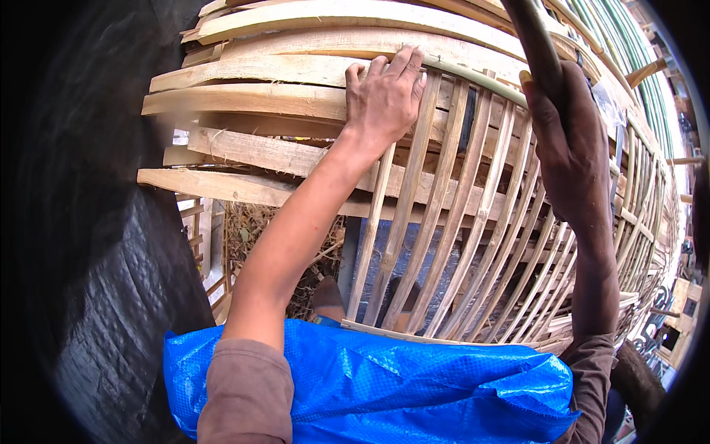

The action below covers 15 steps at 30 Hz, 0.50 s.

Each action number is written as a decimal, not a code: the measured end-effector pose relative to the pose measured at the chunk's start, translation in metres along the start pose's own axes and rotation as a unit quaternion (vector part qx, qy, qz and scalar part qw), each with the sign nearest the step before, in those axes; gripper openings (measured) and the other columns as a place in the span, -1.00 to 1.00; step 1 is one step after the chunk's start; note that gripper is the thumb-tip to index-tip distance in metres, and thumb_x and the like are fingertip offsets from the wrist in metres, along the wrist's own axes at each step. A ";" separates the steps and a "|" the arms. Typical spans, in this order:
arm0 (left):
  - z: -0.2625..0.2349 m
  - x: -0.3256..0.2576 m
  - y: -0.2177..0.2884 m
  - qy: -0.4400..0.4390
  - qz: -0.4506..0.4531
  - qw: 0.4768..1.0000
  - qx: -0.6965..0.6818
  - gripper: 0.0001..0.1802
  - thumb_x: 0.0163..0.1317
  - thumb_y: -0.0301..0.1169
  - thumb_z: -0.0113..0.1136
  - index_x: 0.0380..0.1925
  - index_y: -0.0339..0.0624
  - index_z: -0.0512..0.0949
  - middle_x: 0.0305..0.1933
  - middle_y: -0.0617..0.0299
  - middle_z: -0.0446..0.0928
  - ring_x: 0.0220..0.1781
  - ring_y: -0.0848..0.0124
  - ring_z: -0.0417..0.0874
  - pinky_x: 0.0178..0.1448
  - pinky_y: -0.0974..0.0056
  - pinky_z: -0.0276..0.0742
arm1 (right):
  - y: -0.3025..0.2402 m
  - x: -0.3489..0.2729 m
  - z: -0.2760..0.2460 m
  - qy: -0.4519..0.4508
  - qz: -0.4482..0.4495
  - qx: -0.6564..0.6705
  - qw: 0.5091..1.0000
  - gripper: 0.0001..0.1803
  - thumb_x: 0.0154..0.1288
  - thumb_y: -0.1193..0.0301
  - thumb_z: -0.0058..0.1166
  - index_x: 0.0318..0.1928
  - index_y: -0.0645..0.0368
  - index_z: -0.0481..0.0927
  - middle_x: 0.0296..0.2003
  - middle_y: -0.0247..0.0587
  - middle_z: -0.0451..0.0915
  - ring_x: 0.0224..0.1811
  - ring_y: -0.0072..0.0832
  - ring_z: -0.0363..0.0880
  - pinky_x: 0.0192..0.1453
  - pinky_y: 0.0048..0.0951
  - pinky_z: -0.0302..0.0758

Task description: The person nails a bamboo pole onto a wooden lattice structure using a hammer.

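Observation:
A slatted panel of thin bamboo strips leans across the middle, its slats running from a greenish bamboo rail at the far side down to a thin strip near me. My left hand is closed over the left end of that rail, with its fingers curled beside a small nail standing up from it. Above the rail's right part, my right hand is wrapped round a thick dark handle. The upper end of the handle runs out of view, so what it belongs to is hidden.
Stacked pale wooden planks lie under and beyond the panel. A blue plastic sheet covers my lap area. Dark sheeting hangs at the left. More slatted bamboo panels stand at the right, and dry shavings litter the ground below.

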<state>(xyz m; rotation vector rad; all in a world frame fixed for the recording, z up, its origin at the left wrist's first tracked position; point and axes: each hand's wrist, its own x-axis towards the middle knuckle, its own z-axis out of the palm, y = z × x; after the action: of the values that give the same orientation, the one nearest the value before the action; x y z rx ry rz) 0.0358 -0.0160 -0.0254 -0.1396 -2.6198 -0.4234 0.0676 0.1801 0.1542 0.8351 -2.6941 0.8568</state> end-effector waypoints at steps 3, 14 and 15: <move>0.003 0.001 0.000 0.010 0.006 1.000 0.013 -0.51 0.48 -0.11 -0.10 0.32 0.00 0.45 0.38 0.25 0.44 0.21 0.26 0.57 0.29 -0.16 0.23 | 0.016 -0.015 0.017 -0.024 0.049 0.003 0.999 -0.79 0.56 0.29 -0.11 -0.19 0.16 0.32 -0.67 -0.33 0.36 -0.73 -0.57 0.21 -0.68 -0.35 0.23; 0.004 0.000 -0.008 0.018 0.006 1.000 -0.021 -0.51 0.45 -0.16 -0.07 0.30 -0.02 0.47 0.39 0.29 0.43 0.19 0.30 0.55 0.29 -0.08 0.19 | 0.008 -0.009 0.008 0.013 -0.017 -0.017 1.000 -0.81 0.54 0.30 -0.05 -0.18 0.14 0.37 -0.65 -0.36 0.38 -0.72 -0.63 0.27 -0.68 -0.39 0.26; 0.004 0.002 -0.004 0.020 0.010 1.000 -0.022 -0.52 0.45 -0.16 -0.07 0.30 -0.02 0.48 0.39 0.29 0.43 0.19 0.30 0.55 0.29 -0.08 0.19 | 0.015 -0.019 0.015 -0.021 0.029 -0.015 0.999 -0.83 0.54 0.32 -0.06 -0.18 0.14 0.35 -0.67 -0.32 0.42 -0.71 -0.60 0.33 -0.68 -0.34 0.29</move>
<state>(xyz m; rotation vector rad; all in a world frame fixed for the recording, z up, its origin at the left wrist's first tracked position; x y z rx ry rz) 0.0315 -0.0186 -0.0286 -0.1691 -2.5682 -0.4731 0.0751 0.1900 0.1285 0.7799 -2.7739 0.8165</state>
